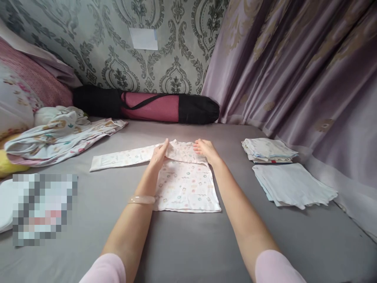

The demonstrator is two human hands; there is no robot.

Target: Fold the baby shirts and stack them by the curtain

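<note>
A small white long-sleeved top [187,186] with a pastel print lies flat on the grey sheet. One sleeve [123,158] stretches out to the left, while the other is folded across the chest. My left hand [160,154] rests at the left shoulder, fingers extended and seen edge-on. At the right shoulder, my right hand [206,150] lies with its fingers stretched flat on the cloth near the collar. Neither hand grips the fabric visibly. A pale bangle [141,200] circles my left wrist.
Two piles of folded clothes, one printed [268,150] and one pale blue-white [294,184], lie at right. Crumpled printed clothes [64,133] and a blurred pale item [44,208] are at left. A black-and-pink long bag [150,107] lies against the wall, beside purple curtains [265,59].
</note>
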